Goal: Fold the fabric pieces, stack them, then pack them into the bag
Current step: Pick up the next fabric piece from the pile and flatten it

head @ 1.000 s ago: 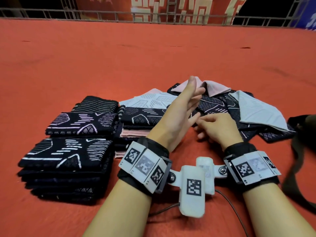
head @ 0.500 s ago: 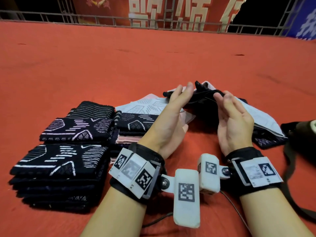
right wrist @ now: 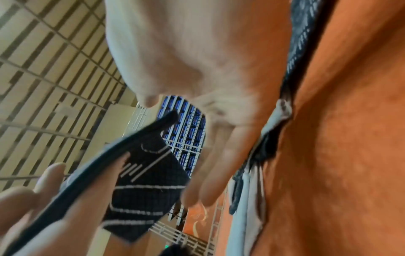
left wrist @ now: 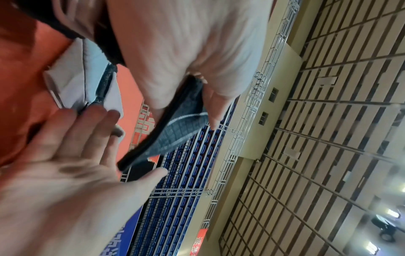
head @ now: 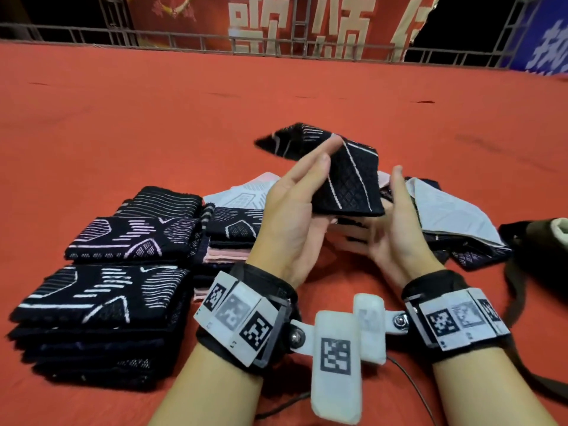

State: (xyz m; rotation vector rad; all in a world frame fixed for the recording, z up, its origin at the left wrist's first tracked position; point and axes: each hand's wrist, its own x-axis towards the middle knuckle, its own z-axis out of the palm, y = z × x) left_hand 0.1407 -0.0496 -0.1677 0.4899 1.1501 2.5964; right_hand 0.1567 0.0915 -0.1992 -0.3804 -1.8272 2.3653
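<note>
Left hand (head: 289,210) pinches dark cloth (head: 347,179) mid-air, thumb over fingers, to fold it; right hand (head: 396,229) open alongside, holding nothing, ready to flatten.

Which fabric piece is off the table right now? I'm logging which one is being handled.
The dark line-patterned piece, held up between the left hand and right hand; every other piece lies on the folded stacks or the loose pile.

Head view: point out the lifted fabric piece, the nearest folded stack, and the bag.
lifted fabric piece (head: 347,182), head view, its diamond-patterned face.
nearest folded stack (head: 101,293), head view, top piece's patterned face.
bag (head: 534,247), head view, dark body at right edge.
</note>
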